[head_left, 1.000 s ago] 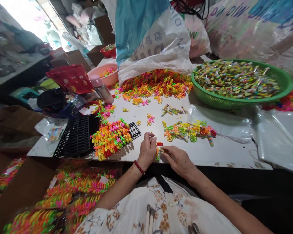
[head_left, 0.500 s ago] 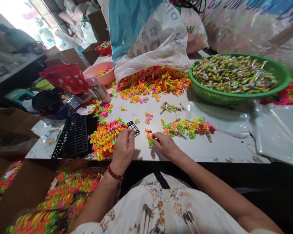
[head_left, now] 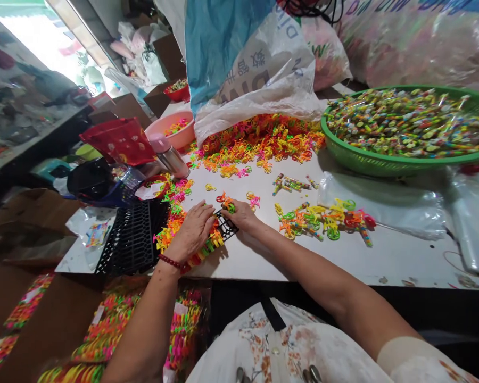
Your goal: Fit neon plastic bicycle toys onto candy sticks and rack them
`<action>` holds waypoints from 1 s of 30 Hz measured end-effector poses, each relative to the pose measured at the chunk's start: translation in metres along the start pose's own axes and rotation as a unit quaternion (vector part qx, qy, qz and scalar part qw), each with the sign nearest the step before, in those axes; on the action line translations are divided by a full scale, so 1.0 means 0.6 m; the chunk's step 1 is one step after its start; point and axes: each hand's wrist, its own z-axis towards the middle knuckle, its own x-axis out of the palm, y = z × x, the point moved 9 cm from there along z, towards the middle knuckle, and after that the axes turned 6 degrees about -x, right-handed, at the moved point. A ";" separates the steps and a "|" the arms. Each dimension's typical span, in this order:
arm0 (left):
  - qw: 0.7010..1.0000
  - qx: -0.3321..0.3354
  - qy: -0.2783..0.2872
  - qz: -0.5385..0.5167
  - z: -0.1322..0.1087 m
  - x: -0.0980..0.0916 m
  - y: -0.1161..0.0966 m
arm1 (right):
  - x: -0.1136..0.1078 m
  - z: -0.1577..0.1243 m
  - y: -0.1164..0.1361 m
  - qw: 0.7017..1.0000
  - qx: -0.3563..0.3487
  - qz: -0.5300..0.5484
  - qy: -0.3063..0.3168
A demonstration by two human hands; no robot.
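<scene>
My left hand [head_left: 192, 230] lies flat, fingers stretched, on the rows of neon toy pieces [head_left: 207, 247] standing in a black grid tray [head_left: 132, 236]. My right hand [head_left: 241, 214] pinches a small orange and green toy bicycle [head_left: 225, 202] just above the tray's right corner [head_left: 228, 227]. Two loose toy pieces [head_left: 254, 200] lie on the white table [head_left: 383, 255] just beyond my right hand.
A row of assembled toys [head_left: 323, 219] lies right of my hands. A heap of neon parts [head_left: 259, 141] spills from a plastic sack [head_left: 247, 58]. A green basket [head_left: 407, 162] of wrapped candy sits far right. A pink bowl [head_left: 174, 125] and a flask [head_left: 168, 154] stand at left. Boxes of filled trays [head_left: 104, 330] sit below.
Both hands moved left from the table's front edge to the grid tray. My left hand opened flat onto the toys; my right hand carried the small bicycle to the tray's corner.
</scene>
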 end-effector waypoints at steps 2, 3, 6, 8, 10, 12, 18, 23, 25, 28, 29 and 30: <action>1.000 -0.003 -0.007 -0.014 -0.003 -0.003 0.001 | 0.019 0.014 0.002 1.000 -0.020 -0.015 0.013; 1.000 -0.006 -0.008 -0.018 -0.004 -0.004 0.002 | 0.027 0.019 0.002 0.999 -0.030 -0.022 0.022; 0.999 -0.017 -0.010 -0.027 -0.004 -0.005 0.006 | 0.050 0.026 0.001 0.997 -0.044 -0.034 0.057; 0.999 -0.014 -0.007 -0.029 -0.004 -0.004 0.005 | 0.058 0.026 0.001 0.994 -0.050 -0.053 0.078; 1.000 -0.006 -0.009 -0.027 -0.004 -0.005 0.001 | 0.062 0.027 0.004 0.990 -0.062 -0.085 0.093; 1.000 -0.003 -0.014 -0.025 -0.004 -0.008 -0.002 | 0.065 0.027 0.007 0.984 -0.075 -0.119 0.106; 0.999 -0.001 0.003 0.031 -0.004 0.003 -0.005 | 0.083 0.024 0.008 0.964 -0.109 -0.186 0.156; 0.994 -0.009 0.039 0.104 -0.001 0.024 0.000 | 0.099 0.029 0.006 0.958 -0.080 -0.190 0.198; 0.993 -0.011 0.041 0.106 0.000 0.028 0.003 | 0.090 0.021 0.012 0.960 -0.078 -0.182 0.201; 0.994 -0.017 0.035 0.099 0.001 0.030 0.009 | 0.023 -0.010 0.025 0.968 -0.115 -0.178 0.138; 0.995 -0.017 0.032 0.095 0.001 0.030 0.009 | -0.015 -0.026 0.025 0.968 -0.126 -0.189 0.106; 0.995 -0.016 0.031 0.090 0.001 0.030 0.009 | -0.056 -0.045 0.019 0.966 -0.127 -0.209 0.080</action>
